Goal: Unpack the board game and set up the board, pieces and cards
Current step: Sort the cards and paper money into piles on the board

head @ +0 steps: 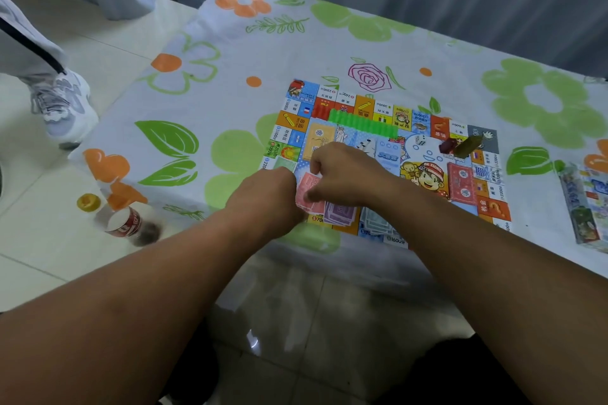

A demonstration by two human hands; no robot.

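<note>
Pink notes (304, 186) on the board (424, 174) sit pinched by the right hand (345, 174); left hand (266, 197) grip unclear.

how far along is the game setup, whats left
Done: the board lies flat, with green houses in a row, a die, a red deck, and purple notes and blue notes piled. In hand: the right hand pinches the pink notes, with the left hand beside them. Left: probably finishing the money. The box lies off to the right, contents unseen.
</note>
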